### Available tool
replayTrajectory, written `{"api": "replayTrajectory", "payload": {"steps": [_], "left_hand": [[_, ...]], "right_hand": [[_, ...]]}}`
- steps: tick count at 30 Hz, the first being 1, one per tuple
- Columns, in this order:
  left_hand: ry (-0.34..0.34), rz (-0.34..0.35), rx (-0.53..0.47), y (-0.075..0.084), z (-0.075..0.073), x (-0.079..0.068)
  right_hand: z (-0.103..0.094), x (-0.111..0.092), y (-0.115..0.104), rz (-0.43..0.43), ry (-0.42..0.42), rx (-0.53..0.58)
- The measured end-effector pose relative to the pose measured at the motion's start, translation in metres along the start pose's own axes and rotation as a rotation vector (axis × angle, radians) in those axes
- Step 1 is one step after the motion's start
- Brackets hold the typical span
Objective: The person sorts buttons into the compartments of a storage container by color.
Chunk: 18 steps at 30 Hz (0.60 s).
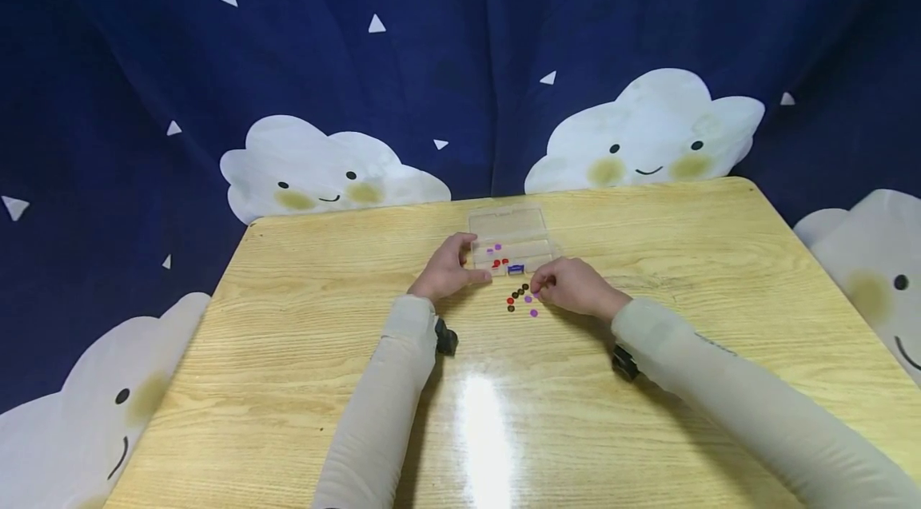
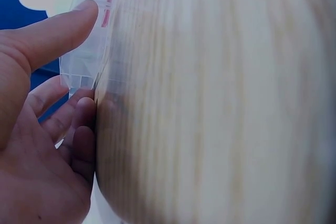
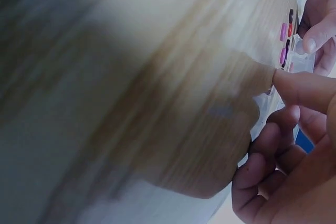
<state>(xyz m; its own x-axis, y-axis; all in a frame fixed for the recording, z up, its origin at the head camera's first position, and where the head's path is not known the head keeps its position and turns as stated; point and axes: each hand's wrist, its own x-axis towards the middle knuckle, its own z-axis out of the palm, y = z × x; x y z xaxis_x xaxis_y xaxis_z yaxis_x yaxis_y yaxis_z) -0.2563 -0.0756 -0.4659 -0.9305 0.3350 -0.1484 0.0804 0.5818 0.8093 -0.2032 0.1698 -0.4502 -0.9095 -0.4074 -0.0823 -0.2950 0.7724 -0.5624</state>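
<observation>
A clear plastic box [image 1: 534, 246] with its lid [image 1: 507, 223] raised lies toward the table's far edge, holding purple and red discs and showing a blue latch [image 1: 516, 269] at its front. My left hand [image 1: 448, 268] grips the box's left end, thumb in front and fingers behind. Several small discs lie before the box: black [image 1: 512, 308], red [image 1: 510, 301] and purple [image 1: 534, 313]. My right hand [image 1: 573, 286] is at their right edge, fingers bent, thumb [image 3: 294, 85] down at the tabletop beside a purple disc. Whether it pinches that disc is hidden.
The wooden table [image 1: 302, 381] extends around both arms, with a bright light reflection near its front. Behind it hangs a dark blue curtain [image 1: 432, 53] printed with clouds and triangles. A dark wrist device [image 1: 446, 339] sits on each sleeve.
</observation>
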Motion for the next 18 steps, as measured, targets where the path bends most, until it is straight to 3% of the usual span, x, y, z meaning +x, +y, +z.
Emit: {"api": "replayTrajectory", "payload": {"steps": [7,18], "left_hand": [[-0.006,0.005,-0.001,-0.0007,-0.0004,0.0003],[-0.002,0.003,0.001,0.0,-0.0001,-0.0002]], "right_hand": [[0.002,-0.0009,0.0026,-0.051,0.013,-0.027],[0.0007,-0.0014,0.0023,-0.021,-0.009,-0.003]]}}
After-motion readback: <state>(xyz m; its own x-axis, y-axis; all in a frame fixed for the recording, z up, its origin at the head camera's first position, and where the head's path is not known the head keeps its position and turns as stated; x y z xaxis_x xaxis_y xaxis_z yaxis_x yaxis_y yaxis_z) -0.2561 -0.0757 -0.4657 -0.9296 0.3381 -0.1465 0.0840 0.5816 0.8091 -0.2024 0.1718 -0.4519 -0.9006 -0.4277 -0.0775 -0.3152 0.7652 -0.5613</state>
